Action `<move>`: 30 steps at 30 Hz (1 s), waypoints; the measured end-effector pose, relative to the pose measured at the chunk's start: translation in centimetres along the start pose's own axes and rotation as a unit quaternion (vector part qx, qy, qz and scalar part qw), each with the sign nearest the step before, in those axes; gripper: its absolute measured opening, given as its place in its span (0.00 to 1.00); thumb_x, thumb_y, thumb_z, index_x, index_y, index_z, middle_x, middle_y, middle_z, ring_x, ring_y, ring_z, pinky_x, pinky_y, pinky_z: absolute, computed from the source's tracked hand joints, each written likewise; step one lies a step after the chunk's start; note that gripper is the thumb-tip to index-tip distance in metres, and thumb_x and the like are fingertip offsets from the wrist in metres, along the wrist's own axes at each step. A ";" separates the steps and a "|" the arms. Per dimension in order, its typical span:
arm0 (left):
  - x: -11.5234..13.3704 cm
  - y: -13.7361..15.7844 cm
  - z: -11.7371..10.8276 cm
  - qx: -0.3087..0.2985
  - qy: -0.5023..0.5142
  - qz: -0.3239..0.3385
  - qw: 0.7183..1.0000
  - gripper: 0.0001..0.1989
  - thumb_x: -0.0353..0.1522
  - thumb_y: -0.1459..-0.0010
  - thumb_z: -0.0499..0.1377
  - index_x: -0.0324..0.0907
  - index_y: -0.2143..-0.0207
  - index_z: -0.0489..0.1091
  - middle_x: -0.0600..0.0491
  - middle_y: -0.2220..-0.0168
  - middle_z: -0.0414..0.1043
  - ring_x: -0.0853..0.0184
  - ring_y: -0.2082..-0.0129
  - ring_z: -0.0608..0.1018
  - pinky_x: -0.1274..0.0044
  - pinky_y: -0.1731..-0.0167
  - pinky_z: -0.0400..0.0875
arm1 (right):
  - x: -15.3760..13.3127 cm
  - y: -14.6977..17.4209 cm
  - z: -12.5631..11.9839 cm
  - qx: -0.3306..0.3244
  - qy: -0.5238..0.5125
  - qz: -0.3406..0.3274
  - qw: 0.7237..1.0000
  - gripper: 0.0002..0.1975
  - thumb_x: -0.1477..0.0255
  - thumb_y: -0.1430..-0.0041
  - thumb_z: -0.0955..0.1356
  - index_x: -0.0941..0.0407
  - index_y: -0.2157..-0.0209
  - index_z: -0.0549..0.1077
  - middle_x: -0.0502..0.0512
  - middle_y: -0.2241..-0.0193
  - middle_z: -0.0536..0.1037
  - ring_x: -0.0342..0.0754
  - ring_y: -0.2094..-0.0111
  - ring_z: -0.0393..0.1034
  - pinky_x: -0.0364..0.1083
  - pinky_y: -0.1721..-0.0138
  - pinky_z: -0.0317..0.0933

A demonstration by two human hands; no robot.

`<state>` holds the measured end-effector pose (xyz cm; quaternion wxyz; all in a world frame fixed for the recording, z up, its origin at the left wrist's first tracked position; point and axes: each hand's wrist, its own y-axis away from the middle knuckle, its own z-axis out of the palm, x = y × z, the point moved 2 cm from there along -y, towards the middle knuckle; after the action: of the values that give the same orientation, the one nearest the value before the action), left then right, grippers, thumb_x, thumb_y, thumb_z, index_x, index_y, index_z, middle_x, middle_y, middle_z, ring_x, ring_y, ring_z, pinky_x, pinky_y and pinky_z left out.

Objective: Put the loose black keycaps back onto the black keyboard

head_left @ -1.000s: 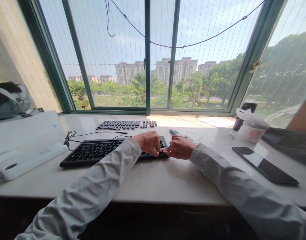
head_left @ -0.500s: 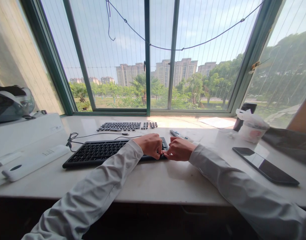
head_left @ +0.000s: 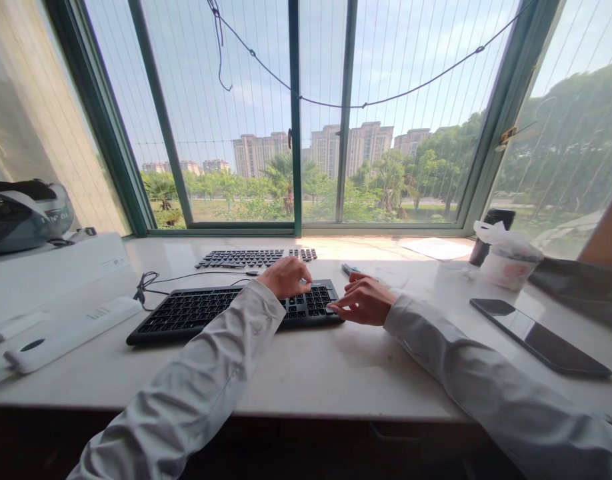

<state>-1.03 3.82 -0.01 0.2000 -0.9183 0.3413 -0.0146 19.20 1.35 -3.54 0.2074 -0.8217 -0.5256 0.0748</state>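
A black keyboard lies on the counter; its sockets look bare of keycaps. My left hand hovers over its right part, with the thumb and fingertips pinched together. Whatever the pinch holds, if anything, is too small to make out. At the keyboard's right edge is my right hand, fingers partly stretched and apart, the tips on or just above the number pad. Behind the keyboard, loose black keycaps lie in keyboard order. A slim grey-blue tool is partly hidden behind my right hand.
A coiled cable lies behind the keyboard. White boxes and a white device stand at left. At right are a dark phone, a bagged cup and a paper sheet. The window borders the counter's back.
My hands were together at the keyboard's lower right corner; now they are apart. My left hand has moved up and left, and my right hand's fingers have opened somewhat. The view has tilted slightly.
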 end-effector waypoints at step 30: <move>0.2 -0.6 3.0 -0.105 -0.028 -0.175 0.979 0.14 0.25 0.46 0.54 0.34 0.58 0.73 0.37 0.59 0.73 0.53 0.55 0.75 0.67 0.58 0.71 | 12.4 -11.1 5.4 -0.153 0.287 0.210 0.922 0.18 0.64 0.36 0.59 0.56 0.58 0.77 0.60 0.68 0.80 0.49 0.67 0.71 0.51 0.52 0.45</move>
<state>-0.02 5.22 -2.53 0.1068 -0.9797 0.1691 0.0125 13.53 17.91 -2.56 0.2002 -0.9213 -0.2639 -0.2035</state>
